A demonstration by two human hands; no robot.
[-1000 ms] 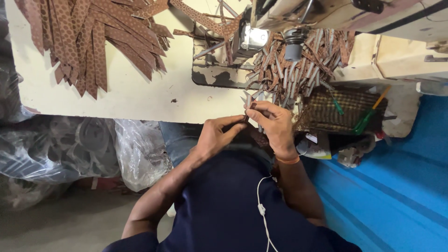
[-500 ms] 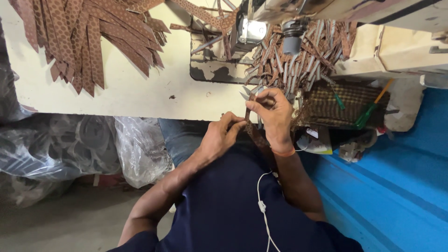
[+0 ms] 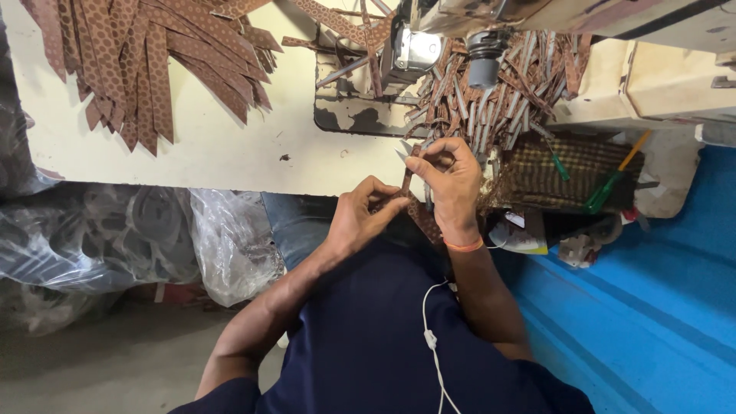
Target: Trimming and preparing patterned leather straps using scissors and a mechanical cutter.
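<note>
Both hands (image 3: 414,195) pinch one brown strip (image 3: 420,216) (patterned).

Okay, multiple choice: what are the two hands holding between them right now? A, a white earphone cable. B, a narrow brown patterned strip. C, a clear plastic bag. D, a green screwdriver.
B: the left hand and right hand pinch a narrow brown patterned strip between them at the table edge.

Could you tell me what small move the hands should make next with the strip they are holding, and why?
Probably close the snips in the right hand on the brown patterned strip: the left hand pinches it lower down, and the blades sit at its top.
</note>
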